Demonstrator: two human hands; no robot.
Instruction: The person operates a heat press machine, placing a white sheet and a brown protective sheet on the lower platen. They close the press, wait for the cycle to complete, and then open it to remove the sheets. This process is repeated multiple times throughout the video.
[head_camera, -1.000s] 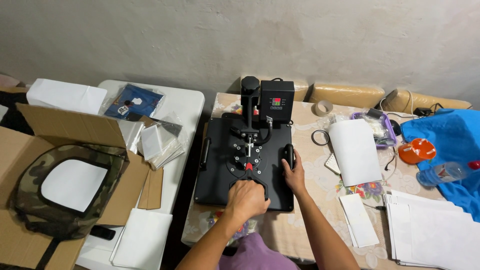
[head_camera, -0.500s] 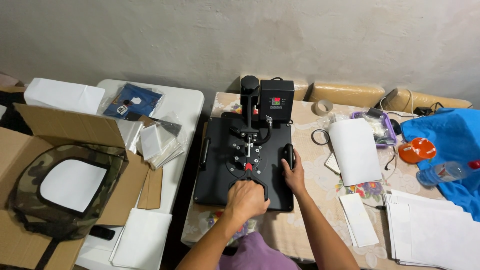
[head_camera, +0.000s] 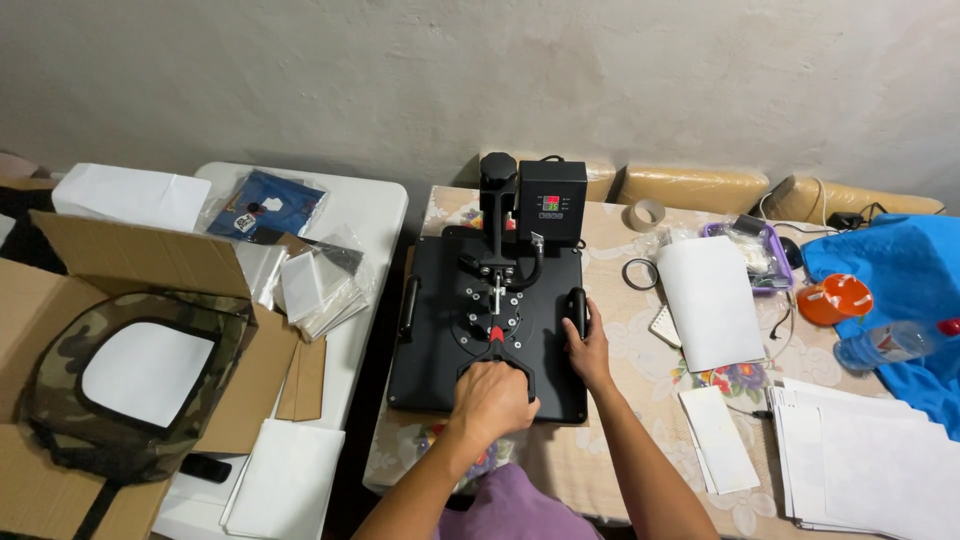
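A black heat press (head_camera: 440, 340) lies flat on a table with a floral cloth (head_camera: 640, 330), its upper plate down. My left hand (head_camera: 492, 398) is closed around the press's front lever handle. At the machine's right edge my right hand (head_camera: 583, 345) grips the black side handle (head_camera: 577, 305). The control box (head_camera: 551, 204) with a small lit display stands at the back of the press.
White paper sheets (head_camera: 712, 300) and a paper stack (head_camera: 870, 460) lie to the right, with a blue cloth (head_camera: 900, 270), an orange lid (head_camera: 835, 298) and a bottle (head_camera: 890, 345). Left: an open cardboard box (head_camera: 120, 270) holding a camouflage item (head_camera: 60, 360), and plastic bags (head_camera: 320, 285).
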